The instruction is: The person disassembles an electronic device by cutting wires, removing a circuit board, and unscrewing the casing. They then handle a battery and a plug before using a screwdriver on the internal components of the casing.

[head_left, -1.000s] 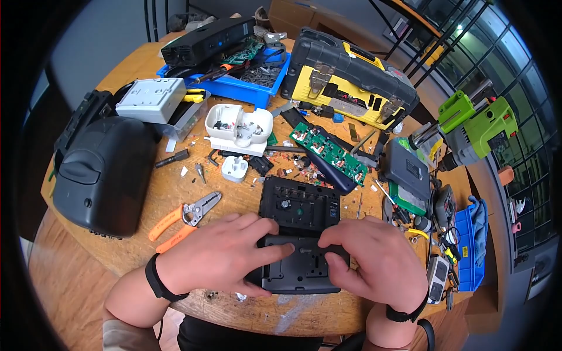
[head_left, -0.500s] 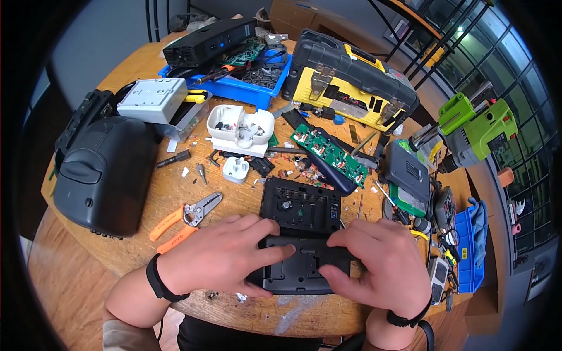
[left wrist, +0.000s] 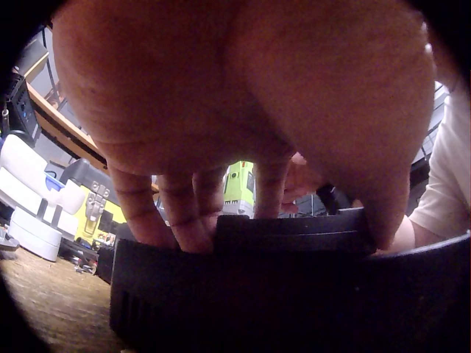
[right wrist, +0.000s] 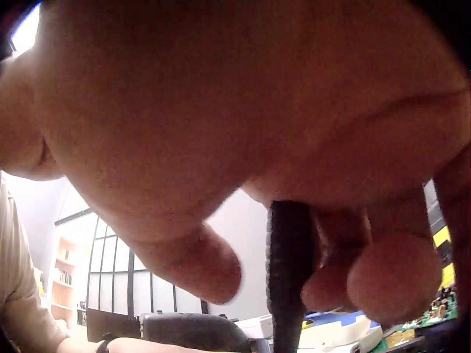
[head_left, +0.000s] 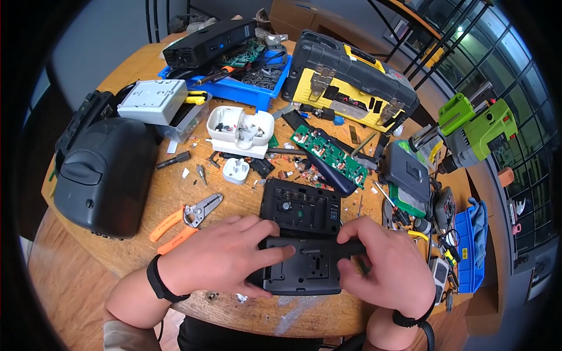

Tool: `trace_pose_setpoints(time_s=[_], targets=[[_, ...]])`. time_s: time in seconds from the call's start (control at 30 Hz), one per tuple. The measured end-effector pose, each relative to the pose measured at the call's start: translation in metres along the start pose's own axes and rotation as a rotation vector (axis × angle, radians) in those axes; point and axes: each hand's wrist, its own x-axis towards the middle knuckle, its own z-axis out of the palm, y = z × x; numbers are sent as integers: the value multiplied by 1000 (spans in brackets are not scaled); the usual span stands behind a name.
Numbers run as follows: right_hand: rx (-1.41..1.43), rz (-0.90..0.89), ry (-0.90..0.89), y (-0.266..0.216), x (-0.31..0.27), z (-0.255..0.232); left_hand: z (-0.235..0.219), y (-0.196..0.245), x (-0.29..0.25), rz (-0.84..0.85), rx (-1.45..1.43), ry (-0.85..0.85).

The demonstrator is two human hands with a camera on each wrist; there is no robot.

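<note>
A black plastic housing (head_left: pixel 298 275) lies at the table's front edge, with a second black section (head_left: pixel 300 205) directly behind it. My left hand (head_left: pixel 225 254) spans the housing's left part, thumb at the near edge and index fingertip on top. In the left wrist view its fingers and thumb straddle a raised dark block (left wrist: pixel 294 235). My right hand (head_left: pixel 386 263) holds a black-handled screwdriver (head_left: pixel 348 250), its silver shaft over the housing. In the right wrist view the ridged handle (right wrist: pixel 285 272) runs down from the palm beside curled fingers, with the thumb standing apart.
Orange-handled wire strippers (head_left: pixel 186 221) lie left of my hands, near a large black case (head_left: pixel 105 175). Behind the housing are a green circuit board (head_left: pixel 331 153), a white parts holder (head_left: pixel 240 131) and small scraps. A yellow-black toolbox (head_left: pixel 351 82) and blue tray (head_left: pixel 234 90) stand farther back.
My right hand has shifted right, and its thumb and index finger have drawn back from the housing, showing more of its top. The left hand stays in place.
</note>
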Motion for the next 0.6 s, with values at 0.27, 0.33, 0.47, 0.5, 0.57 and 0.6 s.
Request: trace_pose_setpoints(time_s=[0.27,0.33,0.47,0.5,0.57,0.6], targets=[[-99,-208,84,7,-1,8,0,0,1,1,-7,3],[-86,-183,83,8,1,8,1,0,1,-3,-11,6],[-39,-143,85,8,-1,3,0,-1,0,6,6,17],[-40,-145,87,9,-1,6,0,-1,0,4,1,12],[26,-227,166,12,0,13,0,-1,0,1,-7,4],[27,-225,165,12,-1,12,0,-1,0,-1,-12,0]])
